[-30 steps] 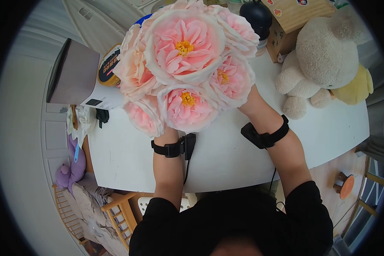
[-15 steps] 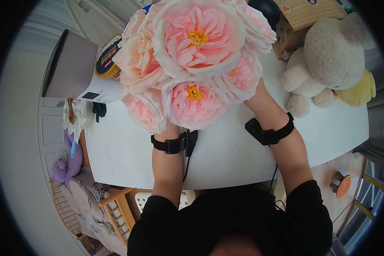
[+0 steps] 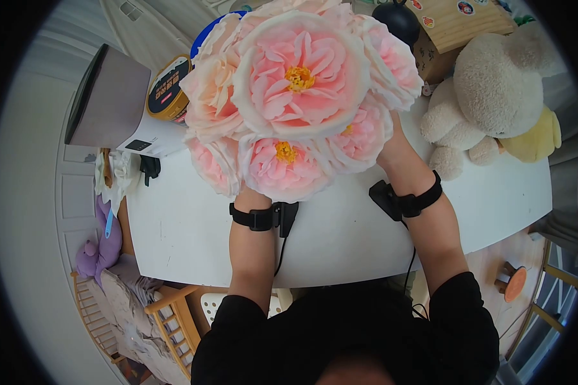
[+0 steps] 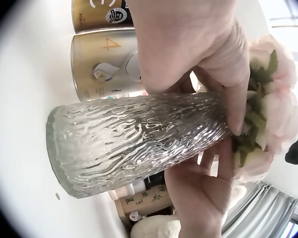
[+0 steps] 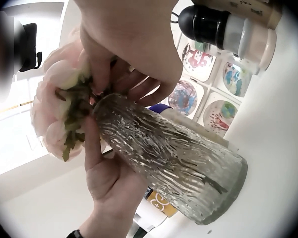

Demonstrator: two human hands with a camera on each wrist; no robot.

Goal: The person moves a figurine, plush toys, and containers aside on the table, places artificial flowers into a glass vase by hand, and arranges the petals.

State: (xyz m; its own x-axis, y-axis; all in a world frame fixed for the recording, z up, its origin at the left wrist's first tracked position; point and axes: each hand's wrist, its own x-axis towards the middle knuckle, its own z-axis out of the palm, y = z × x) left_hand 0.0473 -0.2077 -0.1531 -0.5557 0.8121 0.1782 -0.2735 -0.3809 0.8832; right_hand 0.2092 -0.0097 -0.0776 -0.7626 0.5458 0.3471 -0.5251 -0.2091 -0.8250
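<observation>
A bouquet of large pink-and-white flowers (image 3: 302, 109) with yellow centres covers both hands in the head view. Its leafy stems go into a textured clear glass vase (image 4: 139, 144) that stands upright on the white table. My left hand (image 4: 188, 44) is at the vase's mouth, its thumb across the stems by the rim and its other fingers bent behind. From the opposite side, my right hand (image 5: 134, 39) reaches the same spot, thumb and curled fingers around the stems just above the rim. The leaves partly hide the fingertips of both hands.
Gold cans (image 4: 107, 64) stand beside the vase. A grey-and-white bin-like box (image 3: 112, 102) is at the left, a cream plush toy (image 3: 494, 90) at the right. Behind are a black-topped bottle (image 5: 203, 25), a wooden box (image 3: 462, 25) and painted round pictures (image 5: 184, 96).
The flowers rose and leaned toward the head camera, then settled slightly lower, and sit a little farther right than a second ago. Both hands stay at the stems; the head view has shifted slightly.
</observation>
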